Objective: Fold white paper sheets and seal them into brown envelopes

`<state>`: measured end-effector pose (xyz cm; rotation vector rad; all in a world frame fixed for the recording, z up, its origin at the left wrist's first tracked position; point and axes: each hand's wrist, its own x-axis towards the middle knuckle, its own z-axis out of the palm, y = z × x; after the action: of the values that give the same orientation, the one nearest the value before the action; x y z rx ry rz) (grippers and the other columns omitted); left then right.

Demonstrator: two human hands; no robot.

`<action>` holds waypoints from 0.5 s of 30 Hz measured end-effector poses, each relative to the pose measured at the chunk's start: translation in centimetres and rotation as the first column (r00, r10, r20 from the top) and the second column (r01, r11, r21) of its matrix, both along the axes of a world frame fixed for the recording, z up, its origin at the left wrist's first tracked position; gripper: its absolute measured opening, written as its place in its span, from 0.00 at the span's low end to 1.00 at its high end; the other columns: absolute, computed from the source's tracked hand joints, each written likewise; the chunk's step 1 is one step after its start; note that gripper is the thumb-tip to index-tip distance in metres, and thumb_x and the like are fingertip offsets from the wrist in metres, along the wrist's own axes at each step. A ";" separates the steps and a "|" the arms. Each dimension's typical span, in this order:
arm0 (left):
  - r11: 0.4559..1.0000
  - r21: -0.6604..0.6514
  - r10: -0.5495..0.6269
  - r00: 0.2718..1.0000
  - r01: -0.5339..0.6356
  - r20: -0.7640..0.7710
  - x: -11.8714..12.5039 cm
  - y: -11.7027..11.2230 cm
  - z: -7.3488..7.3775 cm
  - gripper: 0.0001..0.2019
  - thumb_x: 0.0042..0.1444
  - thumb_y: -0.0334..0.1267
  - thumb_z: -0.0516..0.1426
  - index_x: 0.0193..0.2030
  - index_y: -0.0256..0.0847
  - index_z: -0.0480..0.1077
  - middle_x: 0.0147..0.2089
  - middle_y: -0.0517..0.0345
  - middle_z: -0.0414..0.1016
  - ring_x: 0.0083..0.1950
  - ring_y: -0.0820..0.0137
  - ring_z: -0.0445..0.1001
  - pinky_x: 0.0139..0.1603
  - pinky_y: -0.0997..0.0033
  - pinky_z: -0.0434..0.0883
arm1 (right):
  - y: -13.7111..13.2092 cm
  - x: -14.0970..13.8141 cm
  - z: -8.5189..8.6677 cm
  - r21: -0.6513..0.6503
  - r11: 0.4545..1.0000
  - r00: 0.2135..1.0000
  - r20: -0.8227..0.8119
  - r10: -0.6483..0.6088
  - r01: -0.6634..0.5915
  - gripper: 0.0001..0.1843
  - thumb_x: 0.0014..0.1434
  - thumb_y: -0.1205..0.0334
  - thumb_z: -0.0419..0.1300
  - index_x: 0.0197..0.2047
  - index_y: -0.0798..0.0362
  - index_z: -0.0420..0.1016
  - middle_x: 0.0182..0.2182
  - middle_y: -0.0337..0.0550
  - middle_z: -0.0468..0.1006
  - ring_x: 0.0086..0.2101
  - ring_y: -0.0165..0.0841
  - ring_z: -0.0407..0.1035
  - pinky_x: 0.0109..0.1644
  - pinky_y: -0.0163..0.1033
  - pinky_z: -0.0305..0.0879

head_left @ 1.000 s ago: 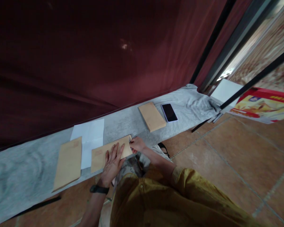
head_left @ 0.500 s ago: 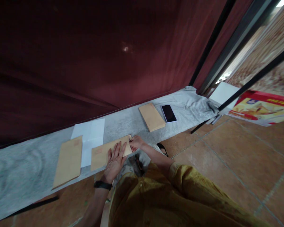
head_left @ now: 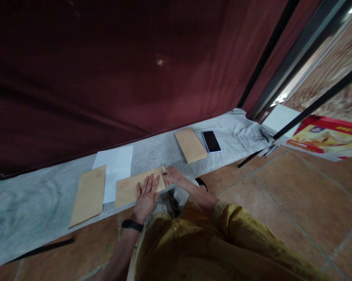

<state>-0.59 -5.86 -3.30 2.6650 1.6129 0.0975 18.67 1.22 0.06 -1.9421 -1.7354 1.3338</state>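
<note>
A tan paper envelope (head_left: 127, 192) lies on the cloth-covered narrow surface in front of me. My left hand (head_left: 146, 197) rests on it, palm down with the fingers spread. At the envelope's right end is my right hand (head_left: 172, 175), its fingers curled and closed on the end edge; the fingertips are partly hidden. Left of this envelope lies another tan envelope (head_left: 88, 197), overlapping a creased sheet of white paper (head_left: 117, 160). To the right is a stack of tan envelopes (head_left: 190, 144), with a dark-screened phone (head_left: 211, 141) beside it.
A grey cloth (head_left: 152, 150) covers the narrow surface, which runs along a dark red curtain (head_left: 135, 78). Black metal poles (head_left: 316, 101) rise at the right. A red and yellow box (head_left: 328, 136) and a white box (head_left: 281, 119) stand on the tiled floor (head_left: 266, 207).
The view has shifted slightly. My right hand's fingers are curled more tightly at the envelope's end. My left hand stays flat on the envelope.
</note>
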 end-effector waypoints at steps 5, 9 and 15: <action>1.000 0.011 0.001 1.000 -0.001 0.005 0.1 -0.2 0.0 0.29 0.69 0.39 0.47 0.76 0.47 0.51 0.78 0.43 0.51 0.79 0.51 0.47 0.74 0.33 0.45 | 0.0 0.9 0.3 0.040 0.999 0.998 0.059 0.015 -0.017 0.15 0.67 0.61 0.57 0.36 0.59 0.82 0.28 0.48 0.83 0.27 0.31 0.75 0.31 0.31 0.65; 1.000 0.004 0.003 1.000 -0.003 0.015 0.1 -0.2 0.0 0.29 0.69 0.39 0.46 0.76 0.48 0.53 0.78 0.44 0.51 0.79 0.52 0.48 0.74 0.33 0.46 | 0.7 1.1 0.2 0.175 0.984 0.993 0.110 -0.045 0.025 0.15 0.70 0.60 0.53 0.48 0.54 0.81 0.45 0.51 0.84 0.43 0.35 0.78 0.43 0.32 0.68; 0.997 0.031 -0.068 0.998 0.068 0.011 0.4 -0.6 0.6 0.33 0.63 0.25 0.45 0.74 0.49 0.58 0.76 0.51 0.58 0.79 0.54 0.48 0.75 0.33 0.42 | 2.5 0.5 0.2 0.264 0.964 0.995 0.083 -0.052 0.028 0.13 0.68 0.64 0.56 0.49 0.55 0.81 0.50 0.52 0.82 0.47 0.34 0.76 0.49 0.32 0.67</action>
<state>-0.23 -6.46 -2.72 2.7335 1.5278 0.1383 19.14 3.70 0.30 -1.9003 -1.7985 0.9591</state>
